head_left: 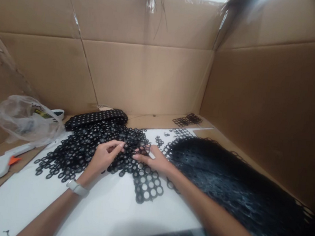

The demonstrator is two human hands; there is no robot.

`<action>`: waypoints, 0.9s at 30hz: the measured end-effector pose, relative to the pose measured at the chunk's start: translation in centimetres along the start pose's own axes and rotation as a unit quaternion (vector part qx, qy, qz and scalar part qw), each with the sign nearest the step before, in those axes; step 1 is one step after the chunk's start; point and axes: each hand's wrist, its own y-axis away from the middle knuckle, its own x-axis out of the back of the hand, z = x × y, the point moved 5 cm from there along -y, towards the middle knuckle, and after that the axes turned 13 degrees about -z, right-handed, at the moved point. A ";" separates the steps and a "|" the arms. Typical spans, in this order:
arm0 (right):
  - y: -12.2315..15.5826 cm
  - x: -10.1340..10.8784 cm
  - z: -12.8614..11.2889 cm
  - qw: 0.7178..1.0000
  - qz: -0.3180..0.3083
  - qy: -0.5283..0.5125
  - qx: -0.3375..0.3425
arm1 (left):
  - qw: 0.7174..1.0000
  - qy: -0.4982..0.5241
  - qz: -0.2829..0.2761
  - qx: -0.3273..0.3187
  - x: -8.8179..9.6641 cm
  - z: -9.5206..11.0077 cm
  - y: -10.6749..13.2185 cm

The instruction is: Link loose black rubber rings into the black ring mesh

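My right hand (154, 159) pinches the upper end of a small sheet of joined black rings (149, 187), whose lower rows hang down over the white board (100, 210). To its left, my left hand (107, 154) is closed, thumb and fingertips together. What sits in that pinch is too small to make out. A grey-white band circles the left wrist. Beneath and behind both hands spreads a heap of loose black rings (81, 154). A rolled black piece with pale dots (96, 120) lies at the back of the heap.
At the right lies a large dark mass of joined rings (224, 180). A white glue gun (2, 162) with an orange trigger and a clear plastic bag (27, 121) are at the left. Cardboard walls (140, 73) enclose the back and sides. Another ring sheet (187, 120) lies behind.
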 end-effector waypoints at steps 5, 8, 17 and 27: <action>0.0 0.1 -0.8 1.000 -0.016 -0.001 0.003 | 1.000 0.019 0.008 0.023 -0.2 -0.2 0.0; -0.1 0.2 -1.2 1.000 -0.018 0.003 0.006 | 0.999 0.022 0.012 0.037 -0.3 -0.3 -0.1; 0.0 1.3 -0.5 1.000 0.007 0.011 0.011 | 0.983 -0.060 0.150 0.092 6.6 -2.2 0.2; -0.8 1.8 0.7 0.999 -0.026 -0.037 0.005 | 0.971 -0.195 0.135 -0.011 4.5 0.8 0.5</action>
